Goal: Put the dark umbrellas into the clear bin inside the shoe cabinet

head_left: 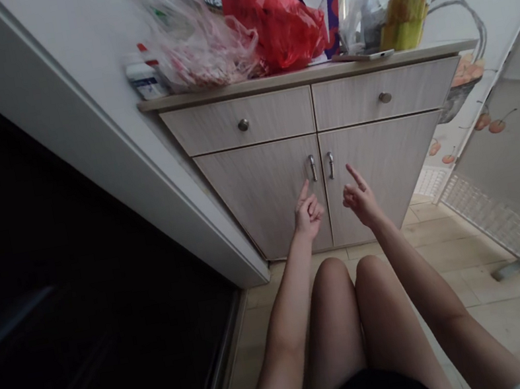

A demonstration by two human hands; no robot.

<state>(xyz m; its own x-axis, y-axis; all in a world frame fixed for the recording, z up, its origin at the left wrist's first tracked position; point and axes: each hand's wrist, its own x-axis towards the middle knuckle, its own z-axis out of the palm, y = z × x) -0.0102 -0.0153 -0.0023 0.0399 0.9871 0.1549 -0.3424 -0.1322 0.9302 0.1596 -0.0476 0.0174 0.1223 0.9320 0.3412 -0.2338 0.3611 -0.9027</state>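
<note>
A low pale wood-grain cabinet stands in front of me, its left door [259, 188] and right door [380, 166] both closed. My left hand [308, 214] is in front of the left door, just below and left of its metal handle [312, 168]. Its index finger points out while the other fingers curl in; nothing is held. My right hand [360, 198] makes the same pointing shape, empty, a little right of and below the right door's handle [331, 165]. Neither hand is on a handle.
Two closed drawers with round knobs [242, 125] sit above the doors. On the cabinet top [270, 82] are a red plastic bag [275, 24], a clear bag [198, 44], a white bottle [145, 80] and a phone-like flat object [363, 56]. A cherry-patterned panel [513, 176] stands right.
</note>
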